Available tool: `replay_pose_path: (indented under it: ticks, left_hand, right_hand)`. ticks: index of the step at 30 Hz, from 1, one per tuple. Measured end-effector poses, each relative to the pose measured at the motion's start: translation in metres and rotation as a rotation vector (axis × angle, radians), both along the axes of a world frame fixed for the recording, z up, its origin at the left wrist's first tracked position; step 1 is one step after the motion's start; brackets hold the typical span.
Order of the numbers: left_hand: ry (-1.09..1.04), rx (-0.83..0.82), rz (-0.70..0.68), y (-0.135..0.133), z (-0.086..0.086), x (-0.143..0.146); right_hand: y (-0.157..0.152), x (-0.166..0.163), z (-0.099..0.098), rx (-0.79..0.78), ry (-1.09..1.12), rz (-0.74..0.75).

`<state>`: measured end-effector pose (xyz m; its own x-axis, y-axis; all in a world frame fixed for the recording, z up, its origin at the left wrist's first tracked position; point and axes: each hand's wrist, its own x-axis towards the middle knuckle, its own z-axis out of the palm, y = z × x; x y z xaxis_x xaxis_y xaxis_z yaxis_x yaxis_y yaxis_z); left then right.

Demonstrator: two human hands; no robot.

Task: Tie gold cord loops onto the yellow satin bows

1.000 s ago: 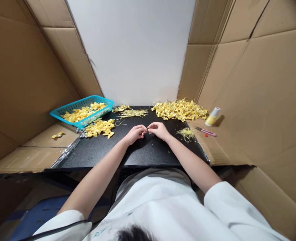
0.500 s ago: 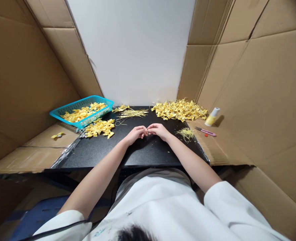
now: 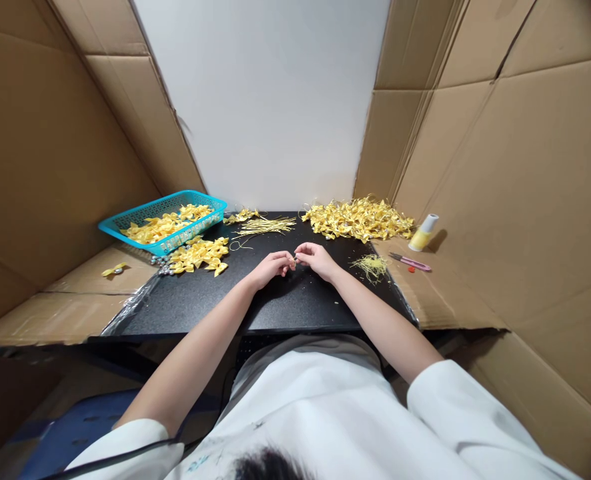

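Observation:
My left hand [image 3: 271, 265] and my right hand [image 3: 316, 257] meet over the middle of the black table [image 3: 215, 300]. Both are closed in a pinch on one tiny yellowish piece [image 3: 294, 257] held between the fingertips; it is too small to name. A small heap of yellow ribbon bows [image 3: 199, 253] lies to the left of my hands. A bundle of thin gold wire ties [image 3: 265, 226] lies beyond them. A little tuft of yellow thread scraps [image 3: 371, 265] sits just right of my right hand.
A teal plastic basket [image 3: 125, 220] with yellow bows stands at the back left. A big pile of finished yellow bows [image 3: 358, 219] fills the back right. A thread spool [image 3: 423, 233] and pink snips [image 3: 409, 262] lie on cardboard at the right. Cardboard walls enclose both sides.
My hands have stayed together at the same spot. The fingertips shifted slightly around the tiny piece; nothing else has moved.

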<state>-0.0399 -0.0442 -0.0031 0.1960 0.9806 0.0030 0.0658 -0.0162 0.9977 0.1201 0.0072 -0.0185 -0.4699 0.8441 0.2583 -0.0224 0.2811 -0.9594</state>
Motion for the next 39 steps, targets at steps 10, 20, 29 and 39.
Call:
replay_pose_path:
  ticks: [10,20,29,39]
  left_hand:
    - [-0.003,0.005,0.015,0.001,-0.002,-0.001]
    - [-0.008,0.008,0.031,0.002,-0.002,-0.001]
    - [-0.015,0.014,0.041,0.001,-0.003,-0.001]
    - [0.037,0.06,0.04,0.003,-0.005,-0.003]
  right_hand:
    - [-0.009,0.007,0.013,0.434,-0.304,-0.081]
    - [-0.02,0.006,0.017,0.572,-0.4,-0.168]
    - [-0.019,-0.003,0.01,0.382,-0.144,-0.293]
    - [-0.01,-0.01,0.001,0.056,0.081,-0.287]
